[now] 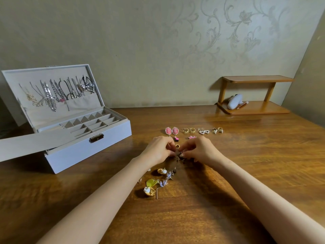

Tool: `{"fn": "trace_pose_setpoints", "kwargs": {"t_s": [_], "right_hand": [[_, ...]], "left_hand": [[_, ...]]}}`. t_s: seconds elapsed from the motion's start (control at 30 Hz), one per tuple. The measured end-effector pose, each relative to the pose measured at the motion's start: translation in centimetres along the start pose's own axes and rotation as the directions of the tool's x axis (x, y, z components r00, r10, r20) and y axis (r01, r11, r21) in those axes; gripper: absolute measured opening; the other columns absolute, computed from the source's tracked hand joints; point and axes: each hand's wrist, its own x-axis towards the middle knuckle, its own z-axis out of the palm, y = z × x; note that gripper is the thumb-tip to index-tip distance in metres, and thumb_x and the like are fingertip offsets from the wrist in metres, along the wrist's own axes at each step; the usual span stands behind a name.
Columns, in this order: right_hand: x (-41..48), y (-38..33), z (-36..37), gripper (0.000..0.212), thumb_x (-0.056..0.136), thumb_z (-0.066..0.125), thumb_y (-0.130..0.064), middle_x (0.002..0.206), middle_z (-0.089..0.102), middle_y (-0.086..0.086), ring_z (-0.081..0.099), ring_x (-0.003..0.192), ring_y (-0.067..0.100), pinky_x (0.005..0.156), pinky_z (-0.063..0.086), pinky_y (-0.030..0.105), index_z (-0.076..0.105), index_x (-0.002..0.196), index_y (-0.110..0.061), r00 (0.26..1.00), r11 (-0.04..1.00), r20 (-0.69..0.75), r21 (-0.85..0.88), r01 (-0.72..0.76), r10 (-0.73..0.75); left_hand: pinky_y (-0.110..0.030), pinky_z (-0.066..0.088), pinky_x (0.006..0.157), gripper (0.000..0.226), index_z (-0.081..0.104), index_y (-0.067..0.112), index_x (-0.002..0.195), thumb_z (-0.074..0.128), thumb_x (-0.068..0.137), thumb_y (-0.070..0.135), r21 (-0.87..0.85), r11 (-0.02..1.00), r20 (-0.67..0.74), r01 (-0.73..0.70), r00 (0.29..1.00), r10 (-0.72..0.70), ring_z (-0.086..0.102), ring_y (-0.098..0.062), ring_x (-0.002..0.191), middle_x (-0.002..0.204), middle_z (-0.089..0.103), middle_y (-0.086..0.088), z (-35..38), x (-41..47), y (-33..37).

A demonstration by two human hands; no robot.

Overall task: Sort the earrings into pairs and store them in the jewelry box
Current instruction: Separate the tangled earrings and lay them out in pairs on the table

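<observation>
My left hand (161, 147) and my right hand (199, 148) meet at the table's middle, fingertips pinched on a small dark dangling earring (179, 155). Behind them lie sorted pairs in a row: pink oval earrings (171, 131), gold knot earrings (188, 130), pearl heart earrings (204, 132) and gold-white earrings (217, 130). Single pink pieces (192, 137) and a gold ring-shaped piece (177, 146) lie near the hands. Below them is an unsorted pile: gold-and-white studs (162, 171), a yellow-green piece (151, 182), lilac pieces (163, 182). The open white jewelry box (84, 148) stands at the left.
The box lid (10, 74) leans back and holds several hanging necklaces; its upper tray (26, 144) is slid out to the left. A small wooden shelf (255, 108) with a white object stands at the back right against the wall.
</observation>
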Motion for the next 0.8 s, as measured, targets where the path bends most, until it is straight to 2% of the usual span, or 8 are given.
{"fn": "trace_pose_setpoints", "kwargs": {"t_s": [0.3, 0.43, 0.47, 0.53, 0.63, 0.7, 0.8], "right_hand": [[-0.1, 0.2, 0.9, 0.010, 0.077, 0.073, -0.009, 0.069, 0.062, -0.009, 0.055, 0.061, -0.003, 0.053, 0.041, 0.005, 0.070, 0.085, -0.014, 0.989, 0.997, -0.131, -0.046, 0.069, -0.075], [-0.8, -0.4, 0.5, 0.010, 0.075, 0.075, -0.012, 0.068, 0.061, -0.010, 0.054, 0.062, 0.000, 0.054, 0.040, 0.008, 0.070, 0.082, -0.017, 0.976, 0.992, -0.178, -0.053, 0.117, -0.125], [-1.1, -0.7, 0.2, 0.011, 0.074, 0.076, -0.013, 0.070, 0.062, -0.008, 0.053, 0.063, 0.002, 0.057, 0.040, 0.011, 0.070, 0.081, -0.019, 0.973, 0.985, -0.162, -0.071, 0.156, -0.166], [-1.7, -1.3, -0.2, 0.010, 0.072, 0.077, -0.017, 0.075, 0.061, -0.008, 0.052, 0.067, 0.003, 0.061, 0.040, 0.018, 0.073, 0.078, -0.023, 0.961, 0.956, -0.037, -0.116, 0.269, -0.275], [-2.7, -2.3, -0.1, 0.012, 0.070, 0.079, -0.022, 0.079, 0.055, -0.013, 0.051, 0.072, -0.001, 0.064, 0.040, 0.013, 0.075, 0.081, -0.024, 0.901, 0.896, 0.183, -0.141, 0.421, -0.394], [-3.1, -2.5, 0.4, 0.016, 0.071, 0.078, -0.023, 0.084, 0.052, -0.013, 0.048, 0.075, -0.001, 0.067, 0.039, 0.016, 0.074, 0.085, -0.027, 0.881, 0.878, 0.241, -0.161, 0.450, -0.407], [-3.4, -2.7, 1.1, 0.020, 0.070, 0.078, -0.024, 0.083, 0.047, -0.018, 0.044, 0.077, -0.003, 0.070, 0.040, 0.021, 0.074, 0.089, -0.029, 0.870, 0.863, 0.263, -0.184, 0.470, -0.418]], "left_hand": [[-0.032, 0.050, 0.092, 0.020, 0.063, 0.019, 0.101, 0.067, 0.083, 0.010, -0.006, 0.999, 0.009, -0.033, 0.999, 0.033, 0.060, -0.016, 0.104, 0.115, 0.063, -0.002, -0.3, -0.5, 0.3], [-0.028, 0.052, 0.083, 0.017, 0.060, 0.019, 0.098, 0.063, 0.086, 0.008, -0.034, 0.999, -0.040, -0.031, 0.999, 0.029, 0.061, -0.012, 0.092, 0.110, 0.061, 0.000, -1.1, -1.2, 0.4], [-0.025, 0.049, 0.077, 0.014, 0.059, 0.020, 0.095, 0.062, 0.086, 0.010, -0.014, 0.999, -0.054, -0.037, 0.998, 0.037, 0.059, -0.010, 0.087, 0.105, 0.060, 0.002, -1.6, -1.5, 0.5], [-0.021, 0.041, 0.068, 0.011, 0.057, 0.023, 0.088, 0.062, 0.087, 0.014, 0.029, 0.998, -0.043, -0.047, 0.998, 0.048, 0.051, -0.005, 0.075, 0.092, 0.057, 0.007, -2.8, -2.3, 0.6], [-0.019, 0.035, 0.060, 0.011, 0.059, 0.026, 0.084, 0.066, 0.085, 0.017, 0.046, 0.997, 0.122, -0.064, 0.991, 0.058, 0.047, -0.002, 0.068, 0.078, 0.053, 0.015, -4.6, -3.5, 0.7], [-0.019, 0.038, 0.063, 0.014, 0.060, 0.030, 0.085, 0.069, 0.082, 0.018, 0.062, 0.994, 0.256, -0.088, 0.964, 0.070, 0.050, 0.000, 0.072, 0.084, 0.056, 0.016, -5.1, -4.1, 0.6], [-0.023, 0.039, 0.073, 0.018, 0.059, 0.031, 0.088, 0.069, 0.082, 0.019, 0.131, 0.986, 0.325, -0.105, 0.944, 0.057, 0.047, 0.003, 0.078, 0.090, 0.052, 0.015, -4.9, -4.4, 0.3]]}}
